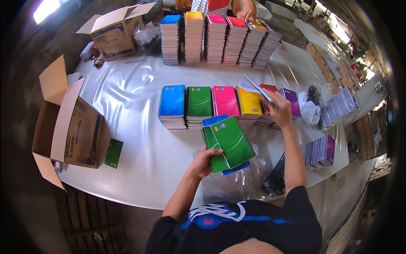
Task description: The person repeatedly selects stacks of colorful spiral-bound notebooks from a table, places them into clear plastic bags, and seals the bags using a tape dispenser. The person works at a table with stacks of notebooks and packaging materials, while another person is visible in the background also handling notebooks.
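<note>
My left hand (204, 161) grips a green spiral notebook (228, 144), thumb on its cover. A blue notebook (237, 169) shows from beneath it. To the right, my right hand (280, 111) is closed on a spiral notebook (259, 88) tilted nearly edge-on, so its cover is hidden. This one hangs over the row of notebook stacks: blue (172, 100), green (199, 98), pink (225, 100), yellow (249, 101), red (268, 89) and purple (290, 96). My right forearm and the held notebook partly cover the red and yellow stacks.
Taller notebook stacks (194, 40) line the far side, where another person's hand (245, 9) touches one. Open cartons stand at left (78, 127) and far left (116, 36). A single green notebook (113, 153) lies by the near carton. Purple notebooks (320, 151) and clear plastic (237, 186) are nearby.
</note>
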A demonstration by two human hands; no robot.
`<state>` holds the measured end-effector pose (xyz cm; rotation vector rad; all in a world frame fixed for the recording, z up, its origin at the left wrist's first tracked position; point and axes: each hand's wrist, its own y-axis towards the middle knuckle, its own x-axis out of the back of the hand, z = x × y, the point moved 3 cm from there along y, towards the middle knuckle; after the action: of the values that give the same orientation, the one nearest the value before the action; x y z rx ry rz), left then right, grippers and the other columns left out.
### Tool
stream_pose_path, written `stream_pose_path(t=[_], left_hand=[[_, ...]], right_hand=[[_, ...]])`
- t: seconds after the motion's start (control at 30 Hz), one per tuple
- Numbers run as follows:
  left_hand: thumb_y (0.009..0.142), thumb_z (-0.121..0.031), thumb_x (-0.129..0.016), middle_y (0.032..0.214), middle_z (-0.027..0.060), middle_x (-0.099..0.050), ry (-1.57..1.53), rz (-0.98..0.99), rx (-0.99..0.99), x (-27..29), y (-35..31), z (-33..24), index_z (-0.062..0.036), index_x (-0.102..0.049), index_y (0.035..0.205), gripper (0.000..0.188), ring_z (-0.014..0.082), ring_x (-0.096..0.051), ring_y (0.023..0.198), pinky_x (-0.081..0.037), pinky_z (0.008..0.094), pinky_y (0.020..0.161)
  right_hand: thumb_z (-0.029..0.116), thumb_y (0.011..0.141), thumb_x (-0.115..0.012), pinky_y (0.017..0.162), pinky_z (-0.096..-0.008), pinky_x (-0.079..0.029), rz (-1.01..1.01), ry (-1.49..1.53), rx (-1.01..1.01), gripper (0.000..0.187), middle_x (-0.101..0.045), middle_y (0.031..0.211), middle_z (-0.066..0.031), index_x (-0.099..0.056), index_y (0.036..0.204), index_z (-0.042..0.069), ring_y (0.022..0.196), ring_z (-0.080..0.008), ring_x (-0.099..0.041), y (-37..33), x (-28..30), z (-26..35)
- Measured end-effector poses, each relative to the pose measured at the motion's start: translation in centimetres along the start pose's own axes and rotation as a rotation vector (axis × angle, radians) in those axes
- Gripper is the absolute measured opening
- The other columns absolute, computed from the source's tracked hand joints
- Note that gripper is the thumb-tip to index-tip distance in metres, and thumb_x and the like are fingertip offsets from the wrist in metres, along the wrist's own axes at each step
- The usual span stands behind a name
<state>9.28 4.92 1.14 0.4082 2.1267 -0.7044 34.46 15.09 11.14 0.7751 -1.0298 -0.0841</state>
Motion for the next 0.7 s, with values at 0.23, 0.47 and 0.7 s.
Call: stream_pose_path(t=[0.23,0.47,0.7], left_hand=[[0.088,-0.041,-0.054,0.119,0.0124,-0.058,-0.201,0.156,-0.029,1.6,0.3,0.3,-0.0045,-0.048,0.126,0.053,0.0234,-0.059,0.107,-0.049,0.0382,0.09],[0.086,-0.052,-0.056,0.133,0.0179,-0.048,-0.187,0.55,0.418,-0.4,-1.6,2.6,-0.0026,-0.035,0.138,0.075,0.0278,-0.055,0.115,-0.043,0.0398,0.099],[0.07,-0.011,-0.07,0.118,0.019,-0.059,-0.153,0.416,0.626,-0.6,-3.2,3.1,0.0035,-0.041,0.13,0.068,0.0318,-0.061,0.103,-0.046,0.0407,0.094]], right_hand=[[0.01,0.076,-0.069,0.074,-0.032,-0.046,-0.06,0.665,0.323,0.016,-0.066,0.092,-0.0067,-0.071,0.092,0.008,0.083,-0.0182,-0.06,-0.9,3.9,9.3],[0.027,0.079,-0.071,0.102,-0.0491,-0.035,0.644,1.782,0.396,0.017,-0.068,0.08,-0.0041,-0.075,0.085,0.012,0.08,-0.0151,-0.055,0.5,-1.7,8.5],[0.022,0.076,-0.067,0.106,-0.0597,-0.012,1.239,1.1,0.675,0.015,-0.071,0.094,0.004,-0.075,0.089,0.019,0.105,-0.0213,-0.058,0.0,0.1,10.5]])
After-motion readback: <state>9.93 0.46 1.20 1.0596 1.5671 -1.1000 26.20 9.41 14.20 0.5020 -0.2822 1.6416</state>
